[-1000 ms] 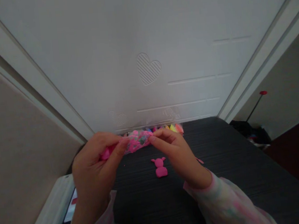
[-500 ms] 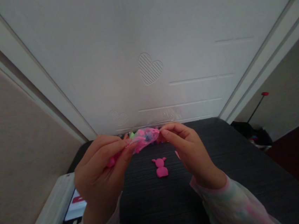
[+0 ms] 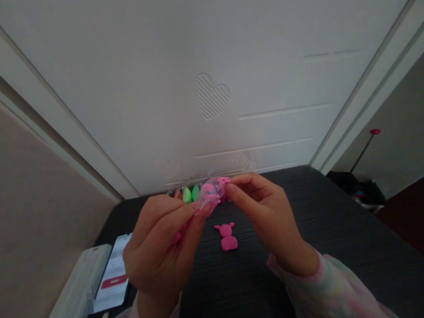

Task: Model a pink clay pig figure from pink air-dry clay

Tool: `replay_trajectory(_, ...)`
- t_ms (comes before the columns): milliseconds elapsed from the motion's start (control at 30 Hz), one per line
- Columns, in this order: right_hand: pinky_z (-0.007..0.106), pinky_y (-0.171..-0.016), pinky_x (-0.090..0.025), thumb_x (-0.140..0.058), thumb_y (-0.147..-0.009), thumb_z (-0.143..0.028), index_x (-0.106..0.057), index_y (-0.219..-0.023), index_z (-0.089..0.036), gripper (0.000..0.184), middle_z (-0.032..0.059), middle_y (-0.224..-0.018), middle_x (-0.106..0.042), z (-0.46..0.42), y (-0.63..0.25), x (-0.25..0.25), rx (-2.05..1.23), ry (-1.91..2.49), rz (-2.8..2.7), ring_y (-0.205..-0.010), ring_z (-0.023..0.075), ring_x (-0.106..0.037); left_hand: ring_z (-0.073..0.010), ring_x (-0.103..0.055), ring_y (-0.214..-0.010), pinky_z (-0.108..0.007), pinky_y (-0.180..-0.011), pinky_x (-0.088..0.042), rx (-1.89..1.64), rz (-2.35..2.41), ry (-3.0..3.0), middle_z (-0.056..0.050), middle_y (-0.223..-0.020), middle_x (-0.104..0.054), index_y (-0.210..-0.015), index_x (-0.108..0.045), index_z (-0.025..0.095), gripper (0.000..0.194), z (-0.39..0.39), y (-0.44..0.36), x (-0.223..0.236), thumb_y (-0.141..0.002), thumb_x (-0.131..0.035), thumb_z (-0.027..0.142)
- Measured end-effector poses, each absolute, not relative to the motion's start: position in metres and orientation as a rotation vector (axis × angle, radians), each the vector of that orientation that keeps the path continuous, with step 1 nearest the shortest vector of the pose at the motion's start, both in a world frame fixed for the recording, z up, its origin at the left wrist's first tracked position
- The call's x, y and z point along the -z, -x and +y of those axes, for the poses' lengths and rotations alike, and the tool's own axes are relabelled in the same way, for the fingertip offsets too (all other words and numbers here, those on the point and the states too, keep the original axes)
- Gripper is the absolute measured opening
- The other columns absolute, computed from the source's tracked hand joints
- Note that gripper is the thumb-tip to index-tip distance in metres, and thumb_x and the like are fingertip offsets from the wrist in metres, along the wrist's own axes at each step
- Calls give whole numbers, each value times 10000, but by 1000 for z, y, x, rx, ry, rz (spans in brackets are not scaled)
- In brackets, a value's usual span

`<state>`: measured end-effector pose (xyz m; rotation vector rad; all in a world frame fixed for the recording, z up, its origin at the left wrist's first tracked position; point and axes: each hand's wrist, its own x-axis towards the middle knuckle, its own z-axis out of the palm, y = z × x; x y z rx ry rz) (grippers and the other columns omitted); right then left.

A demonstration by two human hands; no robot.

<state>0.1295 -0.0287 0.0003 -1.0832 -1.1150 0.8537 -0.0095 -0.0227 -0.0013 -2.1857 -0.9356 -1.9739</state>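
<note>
Between my two hands is a small clear plastic bag (image 3: pixel 212 195) with pink material in and along it. My left hand (image 3: pixel 160 246) pinches the bag's left end, and a bit of pink shows under its fingers. The fingertips of my right hand (image 3: pixel 267 208) are closed on the bag's right end. Below the bag, a pink modelling-clay figure (image 3: pixel 227 237) lies flat on the dark table: a round head with two ears above a wider body.
Behind the bag, a row of coloured clay pieces (image 3: pixel 187 195) stands along the table's back edge, against a white panel (image 3: pixel 260 34) with embossed hearts. At left lie a lit phone (image 3: pixel 112 273) and a long white object (image 3: pixel 73 297). The dark table (image 3: pixel 338 227) extends right.
My left hand has moved right, towards my right hand, and the bag is bunched shorter between them. More of the phone and the green pieces shows now.
</note>
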Motion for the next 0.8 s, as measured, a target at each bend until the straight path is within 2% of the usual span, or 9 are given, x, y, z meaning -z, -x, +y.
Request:
replay_trajectory(267,251,-635,-426,-601,-700,-271,-624,-726,-188,89,-14,-684,-624,-25,-137,-1,-997,1031,-1093,-665,111,-553,-111,-533,-652,-268,-605,-455,1964,-943,2213,16,-714,-594,-806,-629,223,219,-20,10,1,-669,-660,55)
replay_trajectory(600,260,-604,-389,-561,-680,-227,-570,-661,-180,51,-19,-622,-576,-19,-138,5,-787,1207,-1169,-598,111,-505,-133,-544,-631,-298,-616,-462,1763,-852,2396,16,-691,-616,-792,-627,238,217,-26,5,-1,-641,-680,92)
replay_trajectory(667,248,-587,-377,-565,-673,-226,-565,-648,-181,51,-33,-597,-552,-17,-141,7,-878,1125,-1139,-579,100,-483,-126,-541,-627,-279,-598,-451,1862,-942,2364,20,-676,-607,-756,-629,234,172,-26,4,-2,-662,-662,94)
replay_trajectory(800,242,-570,-383,-564,-647,-232,-557,-603,-178,70,-41,-569,-531,-17,-144,3,-1316,820,-976,-548,89,-473,-86,-484,-539,-227,-503,-386,2160,-1318,2282,49,-569,-542,-634,-597,214,116,-22,5,-4,-730,-613,151)
